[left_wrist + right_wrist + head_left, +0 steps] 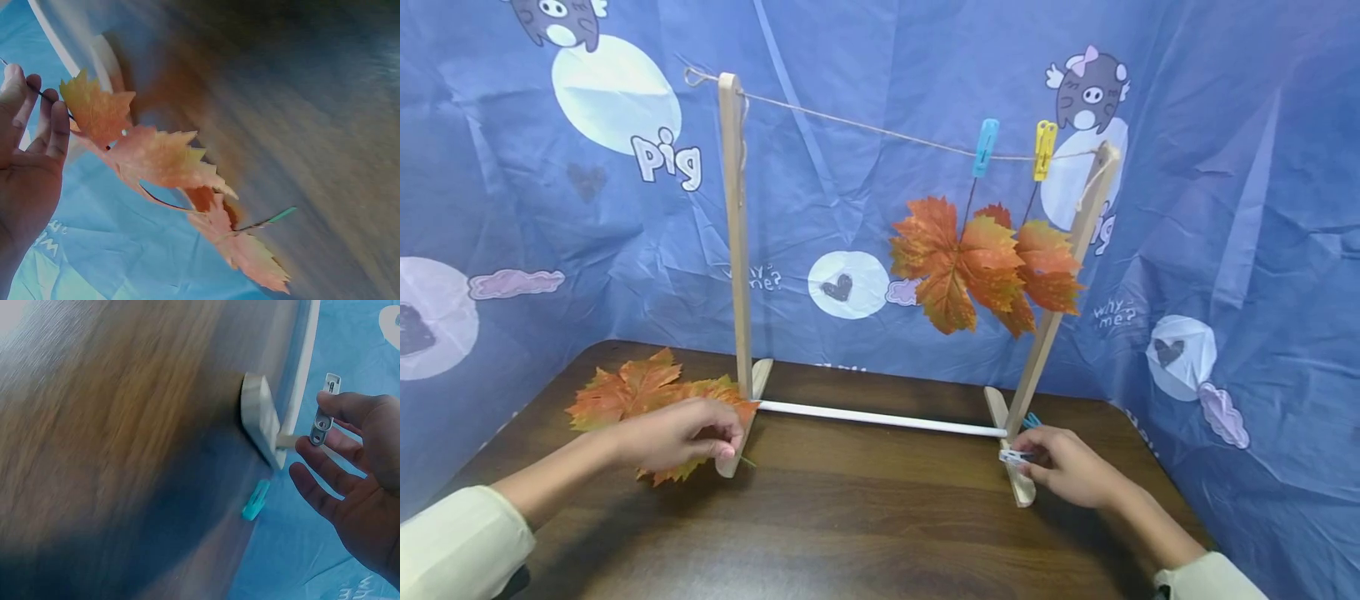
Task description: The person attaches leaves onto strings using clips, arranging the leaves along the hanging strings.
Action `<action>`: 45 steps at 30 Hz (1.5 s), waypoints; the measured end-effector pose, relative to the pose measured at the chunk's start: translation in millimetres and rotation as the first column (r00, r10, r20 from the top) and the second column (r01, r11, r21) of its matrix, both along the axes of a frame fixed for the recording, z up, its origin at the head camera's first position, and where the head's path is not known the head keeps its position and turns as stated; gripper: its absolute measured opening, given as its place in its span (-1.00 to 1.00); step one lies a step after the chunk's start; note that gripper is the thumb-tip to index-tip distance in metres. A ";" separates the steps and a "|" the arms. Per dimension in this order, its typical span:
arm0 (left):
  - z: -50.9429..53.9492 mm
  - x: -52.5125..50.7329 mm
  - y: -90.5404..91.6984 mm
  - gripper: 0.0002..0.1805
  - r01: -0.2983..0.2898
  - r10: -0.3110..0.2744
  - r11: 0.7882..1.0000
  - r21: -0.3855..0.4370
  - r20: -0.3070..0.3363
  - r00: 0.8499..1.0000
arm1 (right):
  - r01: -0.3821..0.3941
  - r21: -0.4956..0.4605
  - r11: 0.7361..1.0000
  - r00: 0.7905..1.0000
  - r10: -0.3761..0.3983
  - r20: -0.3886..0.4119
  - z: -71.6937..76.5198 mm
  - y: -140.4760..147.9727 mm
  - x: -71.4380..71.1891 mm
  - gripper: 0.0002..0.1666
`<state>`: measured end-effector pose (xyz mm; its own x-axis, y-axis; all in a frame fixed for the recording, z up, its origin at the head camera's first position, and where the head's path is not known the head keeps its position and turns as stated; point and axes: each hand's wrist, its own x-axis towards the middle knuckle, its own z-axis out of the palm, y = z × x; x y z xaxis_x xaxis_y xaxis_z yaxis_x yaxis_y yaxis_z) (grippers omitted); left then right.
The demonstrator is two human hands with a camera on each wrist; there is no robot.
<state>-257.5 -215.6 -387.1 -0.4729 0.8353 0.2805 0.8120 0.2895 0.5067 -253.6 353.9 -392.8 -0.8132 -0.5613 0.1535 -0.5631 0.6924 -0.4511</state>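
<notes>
My left hand pinches the dark stem of an orange artificial maple leaf between thumb and fingers. Below and beside it, at the left of the table, is another orange leaf; the hand partly covers the pile. A small grey-white clothespin is pinched between thumb and fingers of my right hand, near the right foot of the wooden stand. Two orange leaves hang from the twine, one from a blue clothespin, the other from a yellow clothespin.
The stand has a left post, a leaning right post and a white crossbar low between them. Behind the right foot lies a blue-green clothespin on the brown table. Blue printed cloth surrounds the back and sides.
</notes>
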 end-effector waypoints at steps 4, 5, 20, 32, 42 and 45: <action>5.6 0.2 4.0 -0.87 -0.029 0.029 1.000 0.011 0.035 0.999 | -0.024 0.001 1.000 1.000 0.024 -0.006 3.1 -10.7 0.1 -0.80; 7.3 0.4 5.3 -0.87 -0.037 0.037 0.999 0.014 0.041 0.998 | -0.029 0.000 1.000 1.000 0.029 -0.004 3.9 -13.3 0.0 -0.81; 29.8 -2.4 34.7 -0.96 -0.162 0.154 0.986 0.037 0.159 0.975 | -0.048 0.002 0.999 0.998 0.048 -0.046 22.4 -55.6 -2.3 -0.76; 40.5 -8.3 70.8 -0.92 -0.290 0.216 0.930 0.227 0.303 0.928 | -0.102 -0.094 0.990 0.979 0.084 -0.184 44.5 -87.6 -9.1 -0.72; 47.3 -13.5 98.8 -0.88 -0.305 0.210 0.895 0.326 0.296 0.932 | -0.024 -0.212 0.977 0.997 0.007 -0.079 63.0 -109.7 -5.6 -0.66; 49.4 -16.5 105.2 -0.86 -0.340 0.229 0.874 0.347 0.322 0.919 | 0.000 -0.255 0.967 0.999 -0.013 -0.047 69.2 -114.6 -5.1 -0.63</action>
<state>-274.1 -110.4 -337.8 -0.7749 0.5015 0.3847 0.5451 0.2222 0.8084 -258.6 239.2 -323.6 -0.8049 -0.4935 0.3295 -0.5842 0.5616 -0.5859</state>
